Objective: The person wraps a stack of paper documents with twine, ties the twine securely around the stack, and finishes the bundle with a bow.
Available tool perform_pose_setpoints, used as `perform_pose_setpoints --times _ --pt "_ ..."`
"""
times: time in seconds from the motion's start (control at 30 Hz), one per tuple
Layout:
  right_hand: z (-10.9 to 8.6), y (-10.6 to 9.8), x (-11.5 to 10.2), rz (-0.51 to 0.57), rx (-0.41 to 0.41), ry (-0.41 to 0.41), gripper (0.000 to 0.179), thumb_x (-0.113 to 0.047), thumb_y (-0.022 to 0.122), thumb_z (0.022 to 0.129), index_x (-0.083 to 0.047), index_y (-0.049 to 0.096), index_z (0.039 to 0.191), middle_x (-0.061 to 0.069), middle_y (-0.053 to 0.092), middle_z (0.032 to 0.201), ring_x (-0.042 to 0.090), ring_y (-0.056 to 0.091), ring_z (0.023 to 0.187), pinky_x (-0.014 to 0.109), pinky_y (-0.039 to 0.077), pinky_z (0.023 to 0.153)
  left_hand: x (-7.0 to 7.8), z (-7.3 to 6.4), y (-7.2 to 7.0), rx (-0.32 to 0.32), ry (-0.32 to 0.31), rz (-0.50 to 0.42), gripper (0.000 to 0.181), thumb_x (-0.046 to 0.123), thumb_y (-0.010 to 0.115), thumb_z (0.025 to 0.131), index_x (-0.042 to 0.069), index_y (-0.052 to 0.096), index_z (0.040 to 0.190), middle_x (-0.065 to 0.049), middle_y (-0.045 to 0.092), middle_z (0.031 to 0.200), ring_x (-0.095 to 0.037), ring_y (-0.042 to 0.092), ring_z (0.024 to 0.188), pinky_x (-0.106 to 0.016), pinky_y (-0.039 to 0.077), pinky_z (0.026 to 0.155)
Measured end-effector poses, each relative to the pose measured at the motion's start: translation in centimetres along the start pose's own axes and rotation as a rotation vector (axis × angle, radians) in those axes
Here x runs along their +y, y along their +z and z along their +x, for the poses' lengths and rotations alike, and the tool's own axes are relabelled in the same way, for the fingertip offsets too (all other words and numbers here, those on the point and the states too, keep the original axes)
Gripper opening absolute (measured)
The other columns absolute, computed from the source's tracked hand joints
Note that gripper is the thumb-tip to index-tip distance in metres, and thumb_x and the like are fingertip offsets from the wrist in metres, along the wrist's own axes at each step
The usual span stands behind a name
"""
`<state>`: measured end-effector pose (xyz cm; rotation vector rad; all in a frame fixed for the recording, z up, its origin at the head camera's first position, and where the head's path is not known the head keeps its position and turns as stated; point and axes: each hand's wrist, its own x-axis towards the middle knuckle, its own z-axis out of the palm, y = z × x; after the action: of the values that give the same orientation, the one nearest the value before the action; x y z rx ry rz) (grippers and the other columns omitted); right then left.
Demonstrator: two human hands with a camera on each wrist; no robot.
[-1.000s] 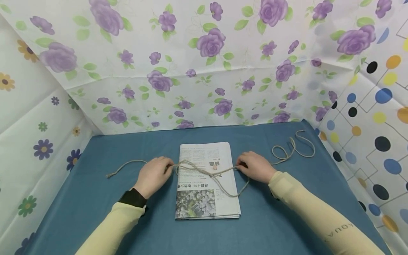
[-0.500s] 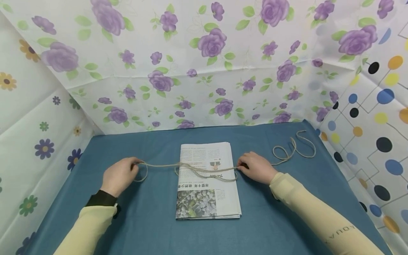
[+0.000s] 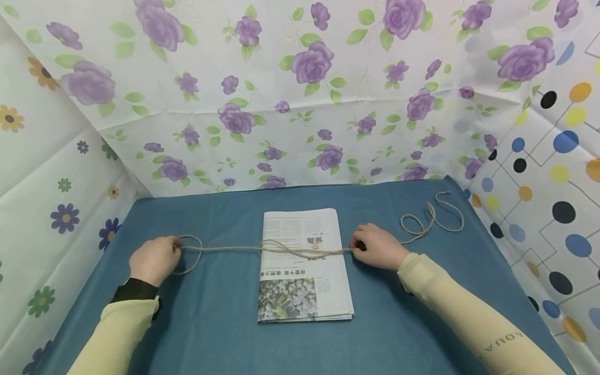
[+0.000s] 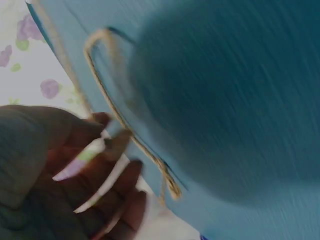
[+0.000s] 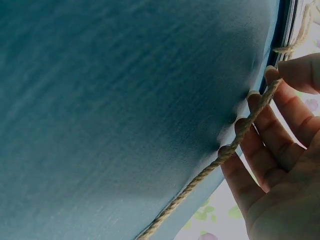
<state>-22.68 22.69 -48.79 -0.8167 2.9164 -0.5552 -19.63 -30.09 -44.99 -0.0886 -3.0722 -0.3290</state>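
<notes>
A folded newspaper lies in the middle of the table, with a beige twine running across its upper half in several strands. Out to the left, my left hand pinches the twine between thumb and finger, and a loop of it curves beside the hand. In the left wrist view the twine passes the fingertips and its knotted end hangs over the blue cloth. At the newspaper's right edge my right hand pinches the other side. The right wrist view has the twine lying across the fingers.
Loose coils of the twine lie at the table's back right. A blue cloth covers the table. Floral sheeting rises behind, with patterned sheets on both sides.
My left hand has moved left from the newspaper's edge, drawing the twine out. The slack loop over the newspaper has narrowed into a nearly straight line. My right hand stays almost still.
</notes>
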Motion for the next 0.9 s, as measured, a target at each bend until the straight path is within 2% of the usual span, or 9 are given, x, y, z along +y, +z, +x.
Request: perform_pose_setpoints --times 0.07,0.13,0.23,0.37,0.43,0.5,0.67,0.8,0.9 --pt "-0.1 -0.1 -0.1 0.0 0.0 -0.001 0.003 -0.02 0.069 0.095 -0.02 0.071 0.097 -0.005 0.06 0.095 0.017 0.052 0.087 0.04 0.048 0.076 0.9 -0.2 0.3 0.03 0.027 0.024 0.032 0.004 0.058 0.092 -0.005 0.071 0.12 -0.031 0.065 0.112 -0.048 0.061 0.093 -0.059 0.049 0.069" --pt "-0.2 -0.1 -0.3 0.001 0.004 -0.004 0.011 -0.02 0.068 0.094 -0.018 0.071 0.104 -0.003 0.063 0.1 0.02 0.056 0.094 0.043 0.05 0.082 2.5 -0.2 0.6 0.083 0.077 0.025 0.035 0.004 0.06 0.091 -0.006 0.069 0.124 -0.033 0.061 0.12 -0.055 0.055 0.107 -0.067 0.046 0.082" --pt "-0.3 -0.1 -0.7 0.007 0.017 -0.017 0.019 -0.018 0.068 0.093 -0.015 0.071 0.112 0.0 0.066 0.106 0.022 0.06 0.1 0.046 0.05 0.087 5.6 -0.3 1.1 0.122 0.166 -0.06 0.036 0.004 0.059 0.093 -0.004 0.067 0.127 -0.03 0.06 0.128 -0.052 0.053 0.118 -0.067 0.043 0.093" --pt "-0.4 0.0 -1.5 0.03 0.024 -0.044 0.021 -0.015 0.067 0.095 -0.013 0.071 0.116 0.002 0.068 0.108 0.022 0.063 0.101 0.045 0.051 0.088 10.1 -0.4 2.3 0.054 0.338 -0.19 0.03 0.007 0.062 0.097 0.003 0.07 0.126 -0.018 0.063 0.13 -0.039 0.059 0.121 -0.057 0.047 0.098" --pt "-0.4 0.1 -1.8 0.04 0.02 -0.051 0.02 -0.013 0.067 0.097 -0.012 0.071 0.116 0.001 0.068 0.108 0.022 0.063 0.1 0.044 0.052 0.087 11.8 -0.5 3.1 0.022 0.42 -0.201 0.027 0.008 0.066 0.098 0.006 0.07 0.125 -0.014 0.064 0.129 -0.033 0.061 0.119 -0.052 0.05 0.097" --pt "-0.3 0.2 -2.1 0.037 0.018 -0.051 0.017 -0.013 0.068 0.098 -0.014 0.071 0.114 0.0 0.068 0.106 0.02 0.062 0.097 0.042 0.052 0.085 13.0 -0.5 4.1 0.006 0.465 -0.179 0.025 0.008 0.068 0.098 0.008 0.07 0.123 -0.012 0.064 0.126 -0.029 0.063 0.115 -0.047 0.052 0.094" --pt "-0.1 0.7 -2.2 0.015 0.032 -0.05 0.012 -0.015 0.07 0.098 -0.018 0.071 0.11 -0.005 0.066 0.098 0.014 0.059 0.089 0.038 0.05 0.079 13.8 -0.4 5.9 0.065 0.492 -0.112 0.018 0.005 0.07 0.097 0.007 0.067 0.115 -0.011 0.063 0.112 -0.026 0.064 0.1 -0.042 0.054 0.082" --pt "0.0 1.1 -2.3 0.02 0.039 -0.058 0.009 -0.016 0.071 0.099 -0.019 0.071 0.107 -0.007 0.065 0.096 0.012 0.058 0.087 0.037 0.05 0.078 13.7 -0.4 6.4 0.13 0.478 -0.1 0.009 0.005 0.072 0.096 0.008 0.069 0.104 -0.01 0.062 0.104 -0.028 0.061 0.094 -0.041 0.053 0.077" --pt "0.2 1.3 -2.4 0.021 0.041 -0.059 0.008 -0.016 0.071 0.099 -0.021 0.071 0.105 -0.007 0.064 0.095 0.012 0.058 0.086 0.037 0.05 0.077 13.5 -0.5 6.2 0.128 0.456 -0.112 0.006 0.007 0.072 0.097 0.009 0.068 0.099 -0.009 0.06 0.1 -0.027 0.059 0.09 -0.04 0.051 0.074"
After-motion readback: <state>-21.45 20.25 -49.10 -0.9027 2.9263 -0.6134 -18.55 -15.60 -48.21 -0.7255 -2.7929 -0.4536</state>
